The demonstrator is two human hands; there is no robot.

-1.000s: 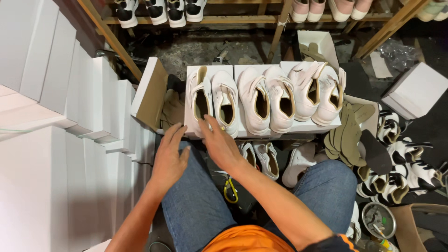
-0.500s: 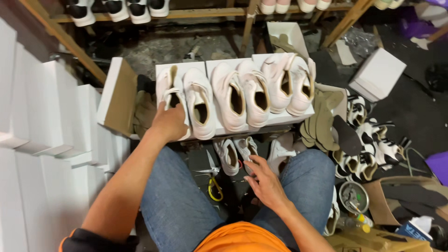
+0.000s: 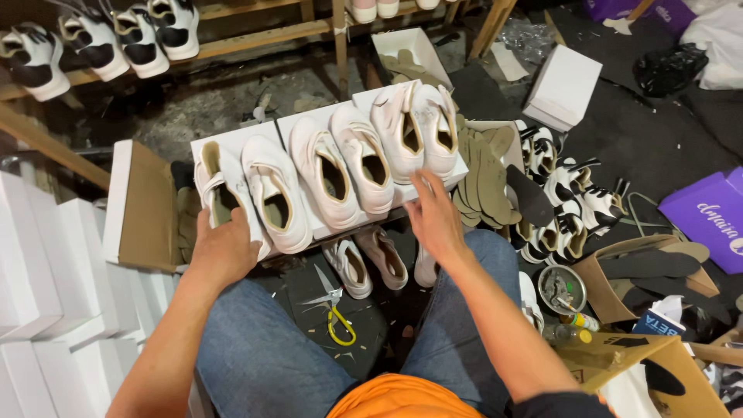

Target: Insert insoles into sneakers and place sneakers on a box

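yellow scissors (image 3: 334,310) on floor | purple box (image 3: 708,213) rt | insole stack (image 3: 484,174)

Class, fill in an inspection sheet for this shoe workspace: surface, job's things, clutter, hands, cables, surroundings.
Surface: white boxes in a row, serving as a bench.
Job's things: six white shoes lined up on the boxes.
Clutter: scissors, loose insoles, more shoes on the floor.
Hands: left hand on the leftmost shoe; right hand open, at the boxes' front edge.
Cables: nothing seen.
Surroundings: wooden rack with black-and-white shoes, stacked white boxes at left.
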